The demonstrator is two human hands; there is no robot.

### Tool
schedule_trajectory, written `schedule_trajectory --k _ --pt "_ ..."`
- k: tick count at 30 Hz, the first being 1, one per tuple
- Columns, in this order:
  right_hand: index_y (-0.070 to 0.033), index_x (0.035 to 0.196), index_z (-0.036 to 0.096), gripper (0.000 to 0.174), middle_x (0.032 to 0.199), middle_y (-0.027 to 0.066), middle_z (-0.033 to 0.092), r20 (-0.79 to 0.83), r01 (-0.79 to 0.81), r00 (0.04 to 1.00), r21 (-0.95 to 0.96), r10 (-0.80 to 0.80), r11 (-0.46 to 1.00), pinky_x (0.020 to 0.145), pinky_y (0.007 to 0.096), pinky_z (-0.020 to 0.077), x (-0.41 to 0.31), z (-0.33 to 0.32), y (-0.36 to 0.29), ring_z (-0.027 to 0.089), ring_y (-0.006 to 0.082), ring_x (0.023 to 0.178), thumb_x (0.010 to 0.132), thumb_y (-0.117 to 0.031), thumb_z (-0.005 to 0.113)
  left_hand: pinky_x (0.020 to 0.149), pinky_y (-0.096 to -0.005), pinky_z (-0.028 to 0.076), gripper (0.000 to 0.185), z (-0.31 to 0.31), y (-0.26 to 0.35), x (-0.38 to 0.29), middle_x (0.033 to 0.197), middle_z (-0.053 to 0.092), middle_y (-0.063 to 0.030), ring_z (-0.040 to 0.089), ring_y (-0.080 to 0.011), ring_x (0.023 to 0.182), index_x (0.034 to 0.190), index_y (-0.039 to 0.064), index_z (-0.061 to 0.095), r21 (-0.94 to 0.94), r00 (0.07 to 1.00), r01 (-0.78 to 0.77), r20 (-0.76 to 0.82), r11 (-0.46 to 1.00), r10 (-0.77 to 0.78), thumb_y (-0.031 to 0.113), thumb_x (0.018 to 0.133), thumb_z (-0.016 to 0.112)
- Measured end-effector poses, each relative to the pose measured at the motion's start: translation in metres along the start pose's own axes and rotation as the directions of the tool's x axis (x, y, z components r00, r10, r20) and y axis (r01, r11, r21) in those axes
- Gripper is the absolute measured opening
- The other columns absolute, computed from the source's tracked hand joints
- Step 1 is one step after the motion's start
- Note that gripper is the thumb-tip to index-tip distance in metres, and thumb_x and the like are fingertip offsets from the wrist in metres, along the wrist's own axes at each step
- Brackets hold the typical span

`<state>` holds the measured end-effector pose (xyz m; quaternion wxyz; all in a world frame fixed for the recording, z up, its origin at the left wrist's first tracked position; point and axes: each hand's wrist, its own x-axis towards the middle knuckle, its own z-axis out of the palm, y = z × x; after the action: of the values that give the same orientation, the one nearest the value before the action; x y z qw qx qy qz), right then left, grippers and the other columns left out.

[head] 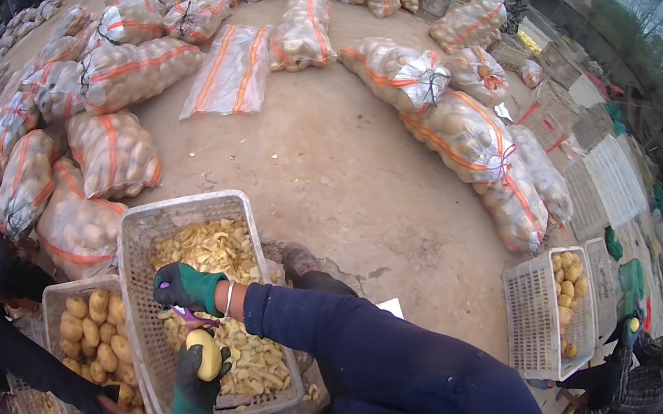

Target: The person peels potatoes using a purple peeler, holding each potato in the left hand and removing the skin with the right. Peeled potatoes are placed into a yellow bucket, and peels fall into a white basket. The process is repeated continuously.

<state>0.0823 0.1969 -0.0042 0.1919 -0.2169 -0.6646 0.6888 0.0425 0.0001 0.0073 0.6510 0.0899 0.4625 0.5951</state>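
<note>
My left hand [196, 385], in a dark green and black work glove, holds a peeled yellow potato [205, 354] upright. My right hand [187, 288], gloved alike, grips a purple-handled peeler [193, 317] just above that potato. Both hands are over a white slatted plastic crate [139, 254] tilted in view, and a thick layer of potato peelings [253, 358] lies inside it. My fingers hide part of the peeler's handle.
A second crate [57, 296] of potatoes [103, 333] stands against mine at left, beside a co-worker's dark sleeve [42, 366]. Filled mesh sacks [113, 154] line the left and back. At right, another person [624, 381] sits by a potato crate [525, 325].
</note>
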Motion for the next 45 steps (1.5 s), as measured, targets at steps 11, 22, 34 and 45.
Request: schedule_trajectory --k 11,22,34,45 --pt "-0.001 0.076 0.063 0.014 0.07 0.0048 0.062 0.018 0.004 1.0 0.052 -0.005 0.999 0.061 0.0273 0.0459 -0.008 -0.003 0.009 0.056 0.0112 0.066 0.075 -0.015 0.067 0.079 -0.0387 0.047 0.052 -0.005 -0.002 0.0 0.122 0.052 -0.0048 0.055 -0.029 0.102 0.126 0.014 0.047 0.056 0.999 0.036 -0.001 0.998 -0.036 0.037 0.082 0.062" --pt "0.0 0.107 0.057 0.039 0.089 0.0138 0.064 -0.014 0.001 1.0 -0.188 -0.004 0.982 0.069 0.034 0.0495 -0.004 0.004 0.021 0.061 0.0197 0.077 0.076 -0.022 0.067 0.076 -0.0356 0.05 0.062 -0.006 -0.007 0.0 0.126 0.051 -0.0111 0.058 -0.0272 0.098 0.132 0.009 0.041 -0.115 0.998 0.051 0.03 0.992 -0.048 0.042 0.083 0.06" --pt "0.003 0.105 0.062 0.023 0.095 0.0115 0.064 0.099 -0.223 0.972 0.666 0.212 0.712 0.071 0.0309 0.0539 -0.002 -0.024 0.016 0.063 0.0185 0.084 0.083 0.0 0.055 0.081 -0.0327 0.051 0.057 -0.005 0.012 -0.01 0.118 0.055 -0.0109 0.059 -0.0218 0.1 0.133 0.006 0.039 0.055 0.998 -0.059 0.038 0.997 0.057 0.026 0.085 0.062" --pt "-0.004 0.088 0.069 0.014 0.086 0.0079 0.069 -0.088 -0.222 0.96 0.335 0.265 0.916 0.064 0.0276 0.051 0.016 -0.014 0.018 0.065 0.0157 0.073 0.078 -0.012 0.062 0.088 -0.0339 0.046 0.063 -0.015 0.005 -0.005 0.113 0.057 -0.0146 0.057 -0.0239 0.101 0.128 0.0 0.044 0.805 0.863 -0.383 0.139 0.453 0.485 0.016 0.074 0.073"
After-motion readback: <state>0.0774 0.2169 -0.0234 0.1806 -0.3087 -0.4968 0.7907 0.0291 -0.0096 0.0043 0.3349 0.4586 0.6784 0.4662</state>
